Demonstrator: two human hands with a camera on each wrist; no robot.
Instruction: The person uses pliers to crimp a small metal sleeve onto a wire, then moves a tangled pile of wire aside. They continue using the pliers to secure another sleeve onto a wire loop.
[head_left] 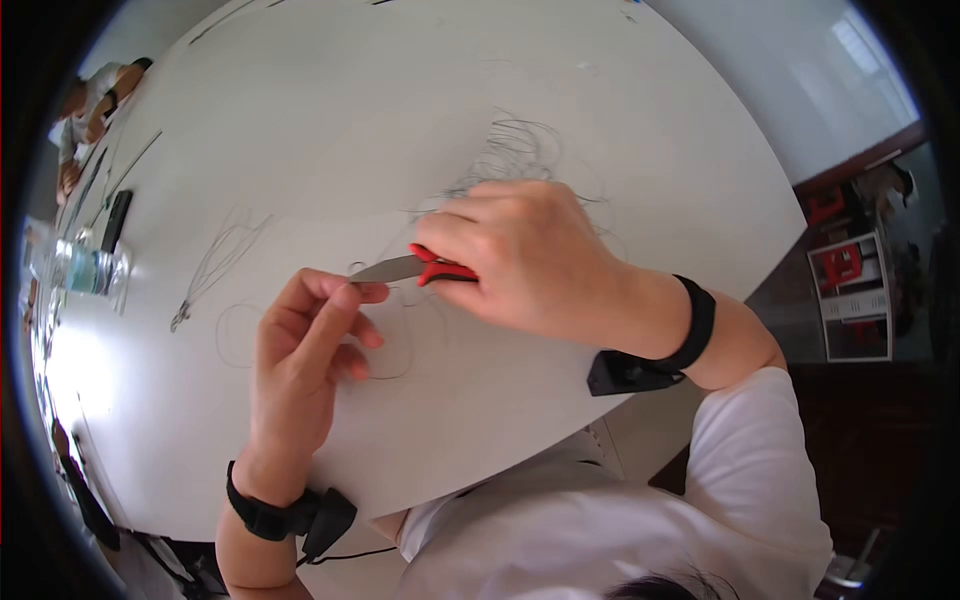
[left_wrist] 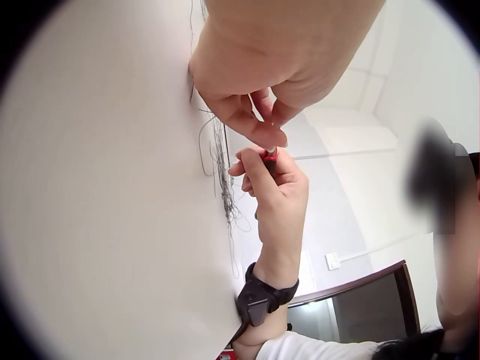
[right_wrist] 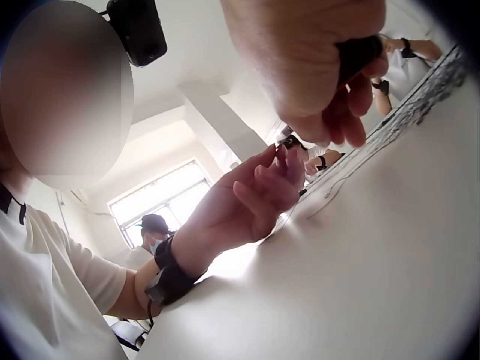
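Observation:
My right hand [head_left: 525, 255] grips a tool with red-and-black handles [head_left: 447, 271] and a narrow, flat grey metal front [head_left: 392, 269], which points left. At its tip, the thumb and index finger of my left hand [head_left: 305, 350] pinch together, with a small loop of thin wire [head_left: 357, 267] at the fingertips. The left hand's other fingers are loosely bent. In the left wrist view, the tool's red part [left_wrist: 270, 157] shows between the two hands. The black handle [right_wrist: 358, 58] shows inside the right hand's grasp in the right wrist view.
A tangle of thin dark wire [head_left: 510, 150] lies beyond the right hand on the white table [head_left: 330, 120]. Left of it is a twisted wire bundle [head_left: 215, 265]. A clear container [head_left: 95, 270] and a black object [head_left: 117, 220] stand at the left edge, near another person [head_left: 95, 110].

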